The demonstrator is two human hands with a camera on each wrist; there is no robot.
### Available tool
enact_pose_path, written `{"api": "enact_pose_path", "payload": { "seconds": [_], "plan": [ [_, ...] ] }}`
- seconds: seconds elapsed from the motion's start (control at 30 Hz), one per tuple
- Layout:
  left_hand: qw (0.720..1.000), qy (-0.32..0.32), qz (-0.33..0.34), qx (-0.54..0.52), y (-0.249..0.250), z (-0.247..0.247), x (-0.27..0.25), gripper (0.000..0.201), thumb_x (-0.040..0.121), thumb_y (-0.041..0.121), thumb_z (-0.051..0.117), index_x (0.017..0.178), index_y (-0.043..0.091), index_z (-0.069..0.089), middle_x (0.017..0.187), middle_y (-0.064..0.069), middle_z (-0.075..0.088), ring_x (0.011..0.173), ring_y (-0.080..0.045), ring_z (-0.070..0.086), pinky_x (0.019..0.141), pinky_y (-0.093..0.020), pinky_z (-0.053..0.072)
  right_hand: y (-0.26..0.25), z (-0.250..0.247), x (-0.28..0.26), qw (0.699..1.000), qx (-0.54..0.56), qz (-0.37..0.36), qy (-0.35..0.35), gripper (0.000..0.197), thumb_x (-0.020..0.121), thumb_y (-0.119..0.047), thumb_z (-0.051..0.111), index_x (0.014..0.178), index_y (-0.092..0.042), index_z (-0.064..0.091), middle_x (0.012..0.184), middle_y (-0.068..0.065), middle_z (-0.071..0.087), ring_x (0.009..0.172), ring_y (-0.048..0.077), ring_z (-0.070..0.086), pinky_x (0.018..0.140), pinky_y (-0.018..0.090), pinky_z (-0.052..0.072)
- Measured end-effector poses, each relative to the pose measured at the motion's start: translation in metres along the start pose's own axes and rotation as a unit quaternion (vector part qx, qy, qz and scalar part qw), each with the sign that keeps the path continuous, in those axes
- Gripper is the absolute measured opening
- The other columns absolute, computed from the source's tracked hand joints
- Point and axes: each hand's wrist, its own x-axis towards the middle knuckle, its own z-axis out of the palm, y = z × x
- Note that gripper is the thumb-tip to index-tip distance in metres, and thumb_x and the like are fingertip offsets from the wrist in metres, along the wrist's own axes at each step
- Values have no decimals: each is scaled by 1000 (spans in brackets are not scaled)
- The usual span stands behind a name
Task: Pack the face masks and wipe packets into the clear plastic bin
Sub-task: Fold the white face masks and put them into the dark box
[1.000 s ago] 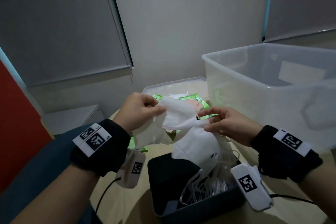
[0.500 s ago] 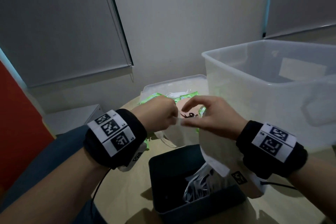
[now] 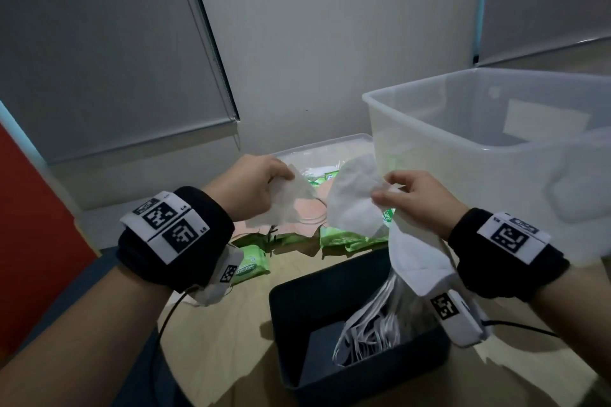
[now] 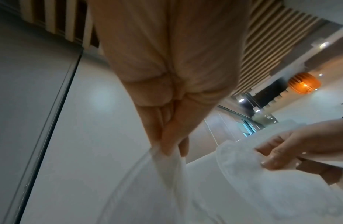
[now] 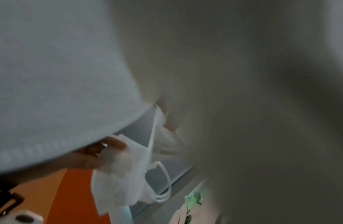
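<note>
The left hand [image 3: 254, 182] pinches one white face mask [image 3: 284, 205] at its top edge, thumb against curled fingers, while the right hand [image 3: 416, 198] pinches the top of a second white mask [image 3: 353, 201] with more white masks hanging below it toward the dark box [image 3: 330, 370]; both are held in the air above the table, apart from each other. These masks look feather-light, soft and floppy, so a pinch on the folded edge should carry them, though the loose ear loops [image 3: 367, 330] trailing into the dark box are likely to snag or drag neighbours along. The clear plastic bin [image 3: 429, 135] stands to the right, its tall wall just beside the right hand, and that rim must be cleared to drop anything in. Green wipe packets [image 3: 248, 268] and peach-coloured masks [image 3: 307, 211] lie on the table behind the hands, in front of a shallow clear lid [image 3: 330, 142]
</note>
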Motion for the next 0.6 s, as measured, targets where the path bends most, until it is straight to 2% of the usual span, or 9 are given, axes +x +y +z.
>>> {"api": "enact_pose_path", "payload": {
  "seconds": [0.1, 0.17, 0.27, 0.37, 0.4, 0.47, 0.5, 0.57, 0.6],
  "plan": [
    [996, -82, -8, 32, -1, 1, 1, 48, 87, -3, 41, 127, 17, 57, 138, 3, 50, 125, -18, 48, 106, -24, 33, 0, -3, 0, 998, 50, 30, -6, 11, 86, -7, 62, 93, 1, 65, 84, 10, 65, 73, 18, 57, 68, 26, 42],
    [994, -111, -22, 4, -3, 2, 2, 49, 85, -6, 41, 123, 18, 60, 133, 2, 54, 120, -19, 51, 106, -29, 37, 0, -3, 1, 995, 91, 48, -5, 9, 86, -4, 58, 93, -2, 63, 87, 10, 62, 75, 19, 55, 70, 27, 42],
    [1000, -24, -8, -15, -4, 6, 5, 40, 82, -5, 52, 107, 19, 71, 116, 1, 67, 106, -17, 61, 96, -24, 44, -2, -3, 1, 991, 126, 51, -4, 9, 87, -2, 56, 91, -8, 62, 92, 11, 62, 82, 21, 55, 79, 32, 42],
    [994, 90, 15, -65, -2, 7, 8, 21, 75, 1, 72, 93, 11, 76, 96, -4, 73, 78, -13, 65, 83, -21, 51, -4, -1, 1, 989, 145, 41, -12, 13, 89, -2, 55, 89, -13, 61, 102, 17, 64, 89, 24, 58, 87, 37, 45],
    [990, 106, 20, -90, 0, 5, 7, 18, 72, 6, 77, 89, 11, 76, 91, -5, 73, 70, -8, 62, 78, -20, 53, -4, -1, 1, 988, 147, 42, -11, 14, 90, -2, 55, 89, -14, 61, 104, 19, 64, 90, 24, 58, 90, 39, 46],
    [983, 98, 29, -155, 3, 1, 6, 13, 70, 16, 80, 82, 14, 75, 89, 0, 70, 72, -2, 60, 75, -21, 53, -5, -2, 0, 987, 157, 45, -10, 11, 90, -1, 54, 94, -9, 61, 108, 21, 64, 91, 24, 58, 93, 42, 46],
    [978, 83, 34, -191, 5, -2, 4, 10, 71, 21, 78, 79, 18, 72, 92, 3, 68, 79, -2, 60, 79, -24, 53, -5, -2, 0, 985, 168, 44, -11, 13, 91, -1, 52, 101, -5, 60, 107, 20, 64, 91, 23, 59, 91, 38, 48],
    [962, 50, 47, -262, 9, -8, 2, 12, 75, 29, 75, 77, 22, 66, 103, 10, 62, 94, -4, 60, 89, -26, 50, -7, -3, -2, 981, 191, 36, -21, 22, 93, 1, 49, 112, -2, 57, 105, 13, 63, 84, 19, 60, 77, 19, 51],
    [948, 41, 54, -310, 11, -10, 1, 14, 76, 32, 73, 77, 21, 63, 108, 11, 60, 98, -4, 60, 90, -25, 49, -6, -2, -2, 979, 202, 31, -25, 25, 93, 2, 47, 116, 1, 56, 106, 10, 62, 82, 14, 60, 72, 12, 49]
  ]
}}
